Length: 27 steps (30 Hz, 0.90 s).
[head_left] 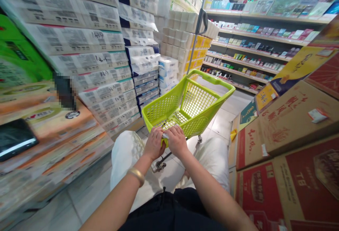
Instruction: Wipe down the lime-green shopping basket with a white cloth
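My left hand (154,143) and right hand (177,140) gripped the near rim of a green shopping cart (209,78), fingers curled closed around it. The cart stood ahead of me on the tiled floor (219,125), between stacked tissue packs (103,82) on the left and cardboard cartons (288,128) on the right.

Cart handle (164,143) hidden beneath fingers (156,135)

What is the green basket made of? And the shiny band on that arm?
The green basket looks like moulded plastic: bright, slightly glossy, with neat square holes cast in one piece. The bangle on the left arm looks like smooth gold-coloured metal, because it gleams softly, though it could be plated.
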Tool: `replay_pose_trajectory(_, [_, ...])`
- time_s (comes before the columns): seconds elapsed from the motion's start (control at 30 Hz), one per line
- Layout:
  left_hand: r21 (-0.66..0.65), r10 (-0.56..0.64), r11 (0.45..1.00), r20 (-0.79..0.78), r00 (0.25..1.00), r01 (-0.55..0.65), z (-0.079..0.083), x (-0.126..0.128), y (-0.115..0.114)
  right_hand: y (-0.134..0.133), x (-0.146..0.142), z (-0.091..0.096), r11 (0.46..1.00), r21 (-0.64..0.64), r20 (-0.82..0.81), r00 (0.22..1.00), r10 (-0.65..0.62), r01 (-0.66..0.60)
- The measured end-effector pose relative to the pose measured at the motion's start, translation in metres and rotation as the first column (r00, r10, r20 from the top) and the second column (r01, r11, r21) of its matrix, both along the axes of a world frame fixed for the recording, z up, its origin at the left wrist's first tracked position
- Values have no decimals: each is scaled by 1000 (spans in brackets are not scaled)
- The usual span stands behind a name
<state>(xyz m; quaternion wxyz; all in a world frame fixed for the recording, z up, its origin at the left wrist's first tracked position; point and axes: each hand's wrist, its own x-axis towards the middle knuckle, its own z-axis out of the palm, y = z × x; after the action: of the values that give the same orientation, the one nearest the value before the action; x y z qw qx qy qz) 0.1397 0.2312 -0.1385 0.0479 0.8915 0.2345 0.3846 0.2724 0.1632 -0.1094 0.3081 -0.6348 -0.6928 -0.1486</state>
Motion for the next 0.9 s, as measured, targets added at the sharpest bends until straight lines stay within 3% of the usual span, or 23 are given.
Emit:
replay_pose_trajectory(0.07, [-2,-14,1000,-15,1000,14,2,-2,2,-1,24,6,999,-6,27,999,33,-33])
replay_pose_trajectory(0.2, [-12,-8,1000,-3,1000,8,3,1,0,2,64,15,996,16,-42,996,-85,85])
replay_pose_trajectory(0.33, [-28,48,999,47,998,-47,-1,6,-6,4,44,10,984,32,-110,979,-169,173])
replay_pose_trajectory(0.5, [-5,16,1000,19,1000,-16,-4,0,-6,-4,4,5,999,1,-32,999,-40,40])
replay_pose_trajectory(0.63, [-13,-7,1000,2,1000,7,-1,-8,-5,-7,27,13,998,-22,46,997,54,-53])
replay_pose_trajectory(0.73, [-18,0,1000,18,1000,0,-1,-6,-7,-5,46,18,1000,-7,16,1000,-16,16])
replay_pose_trajectory(0.83, [-32,24,999,45,999,-23,-4,-1,-10,-3,38,16,993,16,-49,992,-120,121])
replay_pose_trajectory(0.9, [-33,38,999,66,997,-36,-6,1,-11,-4,21,12,994,18,-53,993,-108,109])
